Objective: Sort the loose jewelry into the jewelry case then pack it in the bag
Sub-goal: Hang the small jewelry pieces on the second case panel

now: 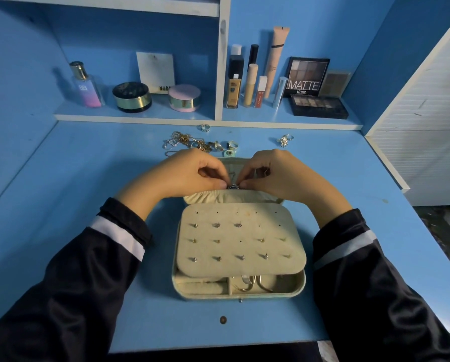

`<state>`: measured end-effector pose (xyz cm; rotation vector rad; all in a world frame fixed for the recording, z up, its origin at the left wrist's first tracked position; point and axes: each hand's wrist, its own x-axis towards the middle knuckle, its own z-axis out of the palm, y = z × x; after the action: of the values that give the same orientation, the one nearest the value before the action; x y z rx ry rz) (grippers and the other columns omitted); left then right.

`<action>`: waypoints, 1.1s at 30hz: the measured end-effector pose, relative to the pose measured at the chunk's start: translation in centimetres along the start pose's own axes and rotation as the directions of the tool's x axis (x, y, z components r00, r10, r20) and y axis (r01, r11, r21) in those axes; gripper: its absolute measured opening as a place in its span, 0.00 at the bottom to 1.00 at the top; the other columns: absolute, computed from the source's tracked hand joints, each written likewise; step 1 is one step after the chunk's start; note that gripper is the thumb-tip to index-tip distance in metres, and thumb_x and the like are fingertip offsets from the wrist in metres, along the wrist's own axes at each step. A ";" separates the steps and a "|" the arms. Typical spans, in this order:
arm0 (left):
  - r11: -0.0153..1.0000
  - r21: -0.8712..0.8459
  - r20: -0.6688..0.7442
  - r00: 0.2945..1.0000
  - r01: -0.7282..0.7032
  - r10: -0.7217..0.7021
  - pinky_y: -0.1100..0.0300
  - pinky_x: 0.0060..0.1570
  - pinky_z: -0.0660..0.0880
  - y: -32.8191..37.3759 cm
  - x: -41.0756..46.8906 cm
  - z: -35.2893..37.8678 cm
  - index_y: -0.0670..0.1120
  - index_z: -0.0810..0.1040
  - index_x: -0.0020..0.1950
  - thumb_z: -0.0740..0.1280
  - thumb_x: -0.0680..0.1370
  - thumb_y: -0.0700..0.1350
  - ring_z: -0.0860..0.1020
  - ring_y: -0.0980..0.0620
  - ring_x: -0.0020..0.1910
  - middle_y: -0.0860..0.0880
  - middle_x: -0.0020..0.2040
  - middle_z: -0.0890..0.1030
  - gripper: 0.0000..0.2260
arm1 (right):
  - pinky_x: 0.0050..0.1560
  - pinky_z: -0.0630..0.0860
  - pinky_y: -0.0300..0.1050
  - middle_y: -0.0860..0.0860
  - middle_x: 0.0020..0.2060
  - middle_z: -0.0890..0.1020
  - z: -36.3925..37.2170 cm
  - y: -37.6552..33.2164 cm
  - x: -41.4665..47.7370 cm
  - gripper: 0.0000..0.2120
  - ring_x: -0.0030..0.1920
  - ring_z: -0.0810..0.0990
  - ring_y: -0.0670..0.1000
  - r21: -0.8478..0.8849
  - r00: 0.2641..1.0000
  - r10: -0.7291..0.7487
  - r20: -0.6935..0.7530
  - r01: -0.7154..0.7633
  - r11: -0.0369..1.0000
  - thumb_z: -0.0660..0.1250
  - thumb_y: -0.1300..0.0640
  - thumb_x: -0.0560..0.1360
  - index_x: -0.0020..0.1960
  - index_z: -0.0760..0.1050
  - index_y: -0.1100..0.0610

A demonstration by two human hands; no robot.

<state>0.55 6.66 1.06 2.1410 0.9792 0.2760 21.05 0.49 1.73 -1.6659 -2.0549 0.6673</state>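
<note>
- Head view: both hands meet over the far half of the open jewelry case [173, 273], which lies flat on the blue desk [83, 178] straight in front of the person.
- The left hand [192, 173] has its fingers curled in, with thumb and forefinger tips pinching a small silvery piece [233, 186]. It is too small to tell what kind of jewelry it is.
- The right hand [278, 173] mirrors it, fingers curled and fingertips pinching the same piece from the other side.
- The piece sits just above the gathered cream pocket [218, 196] of the case's lid.
- Nearer the person, a cream earring panel [241, 265] covers most of the case's base, with small studs [217, 225] pushed into several of its holes.
- Under the panel's near edge the base compartments show, with curved metal hoops [258, 284] lying in one.
- Beyond the hands, loose jewelry lies on the desk: a tangle of gold and silver chains [184, 141], a cluster of rings [229, 147] just beside it, a single ring [204, 127] near the shelf edge, and a flower-shaped ring [285, 140] well apart to the right.
- Dark sleeves [83, 270] with a white stripe cover both forearms.
- On the shelf behind stand a perfume bottle [87, 86], two round compacts [131, 96], several tubes and bottles [234, 82] and an eyeshadow palette marked MATTE [306, 77].
</note>
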 end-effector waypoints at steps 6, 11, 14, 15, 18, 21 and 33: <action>0.998 -0.016 -0.010 0.999 0.053 -0.053 0.67 0.46 0.77 0.0 0.2 0.1 0.56 0.84 0.49 0.75 0.74 0.48 0.80 0.65 0.40 0.58 0.42 0.84 0.06 | 0.37 0.69 0.28 0.45 0.39 0.79 0.0 0.0 0.1 0.04 0.36 0.74 0.40 0.006 1.000 0.011 0.013 -0.011 1.000 0.74 0.58 0.72 0.45 0.85 0.51; 0.998 -0.002 0.007 0.998 0.060 -0.060 0.74 0.39 0.72 0.1 0.1 0.0 0.56 0.84 0.50 0.75 0.73 0.48 0.78 0.69 0.37 0.59 0.42 0.84 0.07 | 0.38 0.69 0.29 0.44 0.40 0.79 -0.1 0.1 0.1 0.05 0.38 0.74 0.42 0.015 0.999 0.015 0.040 -0.015 1.000 0.74 0.59 0.73 0.45 0.84 0.49; 0.999 0.012 0.026 0.999 0.042 -0.042 0.77 0.39 0.71 0.3 0.0 -0.1 0.55 0.84 0.49 0.74 0.74 0.46 0.77 0.70 0.37 0.59 0.42 0.83 0.05 | 0.38 0.70 0.29 0.44 0.39 0.78 -0.2 0.0 0.0 0.06 0.37 0.74 0.42 0.037 0.998 0.010 0.064 -0.012 0.999 0.73 0.59 0.73 0.44 0.84 0.48; 0.999 0.015 0.035 0.999 0.031 -0.032 0.77 0.39 0.70 0.4 0.0 -0.1 0.55 0.84 0.48 0.74 0.75 0.46 0.77 0.70 0.37 0.59 0.42 0.83 0.05 | 0.38 0.70 0.30 0.44 0.39 0.78 -0.2 0.0 0.0 0.07 0.37 0.74 0.42 0.043 0.997 0.007 0.072 -0.011 0.999 0.73 0.59 0.73 0.43 0.83 0.47; 1.000 0.019 0.047 0.999 0.017 -0.018 0.77 0.40 0.71 0.4 -0.1 -0.1 0.55 0.84 0.47 0.74 0.75 0.45 0.77 0.70 0.39 0.60 0.42 0.83 0.05 | 0.39 0.71 0.32 0.44 0.40 0.78 -0.3 0.2 0.0 0.06 0.37 0.75 0.42 0.047 0.997 0.009 0.078 -0.012 0.999 0.73 0.59 0.73 0.43 0.84 0.48; 0.999 0.001 0.020 0.999 0.033 -0.033 0.73 0.42 0.73 0.2 0.0 -0.1 0.56 0.84 0.46 0.75 0.73 0.46 0.78 0.68 0.38 0.59 0.41 0.84 0.05 | 0.39 0.70 0.31 0.44 0.40 0.78 -0.2 0.3 0.1 0.05 0.36 0.74 0.41 0.050 0.998 0.005 0.063 -0.008 0.999 0.73 0.59 0.73 0.43 0.84 0.49; 1.000 0.015 0.057 0.998 0.005 -0.006 0.75 0.41 0.72 0.5 -0.2 -0.1 0.57 0.82 0.43 0.74 0.74 0.44 0.77 0.69 0.37 0.62 0.37 0.83 0.07 | 0.39 0.69 0.30 0.43 0.41 0.77 -0.2 0.1 0.1 0.08 0.37 0.74 0.41 0.067 0.995 0.001 0.103 -0.008 0.998 0.72 0.60 0.73 0.42 0.82 0.46</action>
<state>0.63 6.39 1.53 2.1473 0.9571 0.2050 21.29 0.63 1.83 -1.6297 -2.0747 0.8305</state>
